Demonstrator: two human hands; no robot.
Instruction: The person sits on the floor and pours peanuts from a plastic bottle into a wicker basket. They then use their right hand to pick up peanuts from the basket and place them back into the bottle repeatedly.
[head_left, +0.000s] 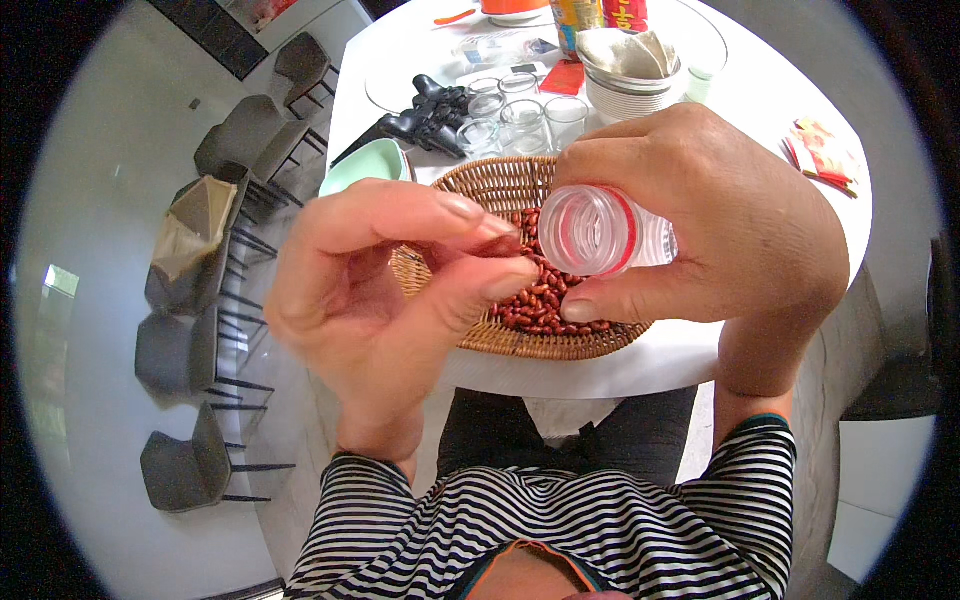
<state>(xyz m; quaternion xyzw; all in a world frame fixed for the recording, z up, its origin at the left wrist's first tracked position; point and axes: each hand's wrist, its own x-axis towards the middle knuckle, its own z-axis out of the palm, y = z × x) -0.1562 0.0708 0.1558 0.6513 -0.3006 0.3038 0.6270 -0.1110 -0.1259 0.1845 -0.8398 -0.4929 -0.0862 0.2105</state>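
My right hand [700, 215] is wrapped round a clear plastic bottle [655, 240]. The bottle is tilted, its uncapped mouth turned left toward my other hand, with a red ring below the neck. Just left of that mouth, my left hand [390, 280] pinches a small dark-red bean [511, 244] between thumb and forefinger, mostly covered by the fingertips. Both hands are above an oval wicker basket [490, 178], which holds many glossy red beans [540, 310]. My hands hide parts of the basket and the beans.
Beyond the basket on the white table [800, 235] are several glasses [525, 125], black game controllers [430, 110], stacked bowls [630, 95] and a pale green dish [365, 165]. Red packets [822, 155] lie at the right edge. Grey chairs [185, 465] line the left.
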